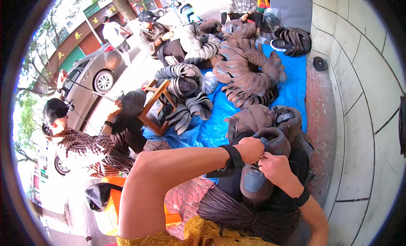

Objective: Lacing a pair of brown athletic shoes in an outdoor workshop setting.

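Observation:
A brown shoe with a grey-blue toe (255, 181) lies toe toward me, just above my lap. Over its lacing area my left hand (250, 149) is closed, the fingers curled in. My right hand (275, 170) pinches close beside it, nearly touching the left. Whatever sits between the fingers is too small or hidden to make out. Directly behind is another brown shoe (277, 140), its opening facing up. Across my lap runs a thick bundle of dark brown shoelaces (230, 209).
More brown shoes (249, 119) and curved rows of shoe uppers (241, 68) cover a blue tarp (215, 123). A wooden stool (157, 104) stands to the left. A seated person (91, 144) at left holds a dark upper. A tiled wall (355, 119) rises at right.

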`<state>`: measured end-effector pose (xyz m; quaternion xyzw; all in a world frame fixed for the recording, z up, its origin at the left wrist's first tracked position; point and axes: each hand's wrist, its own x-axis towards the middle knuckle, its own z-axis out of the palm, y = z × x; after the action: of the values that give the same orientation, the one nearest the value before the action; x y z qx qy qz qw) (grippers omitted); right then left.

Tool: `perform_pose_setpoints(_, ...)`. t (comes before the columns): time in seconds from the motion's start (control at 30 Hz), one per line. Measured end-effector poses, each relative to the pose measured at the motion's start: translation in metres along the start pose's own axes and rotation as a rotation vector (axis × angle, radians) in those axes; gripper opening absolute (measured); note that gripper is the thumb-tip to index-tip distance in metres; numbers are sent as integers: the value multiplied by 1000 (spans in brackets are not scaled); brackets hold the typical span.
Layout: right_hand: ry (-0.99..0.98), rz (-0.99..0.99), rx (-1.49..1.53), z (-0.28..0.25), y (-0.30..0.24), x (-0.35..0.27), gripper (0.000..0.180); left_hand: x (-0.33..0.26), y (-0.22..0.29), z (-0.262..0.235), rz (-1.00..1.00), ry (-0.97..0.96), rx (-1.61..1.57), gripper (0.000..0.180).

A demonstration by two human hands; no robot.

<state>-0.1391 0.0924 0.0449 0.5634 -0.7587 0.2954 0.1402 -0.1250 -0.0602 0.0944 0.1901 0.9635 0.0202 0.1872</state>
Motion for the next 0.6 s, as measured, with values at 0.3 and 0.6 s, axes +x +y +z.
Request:
perform_pose_setpoints(0.3, 5, 19, -53, 7, -6, -10, 8, -11, -7, 11, 395, 299, 490, 7)
perform_pose_setpoints(0.6, 188, 113, 184, 1, 4, -25, 9, -12, 29, -33, 111, 507, -1387, 9)
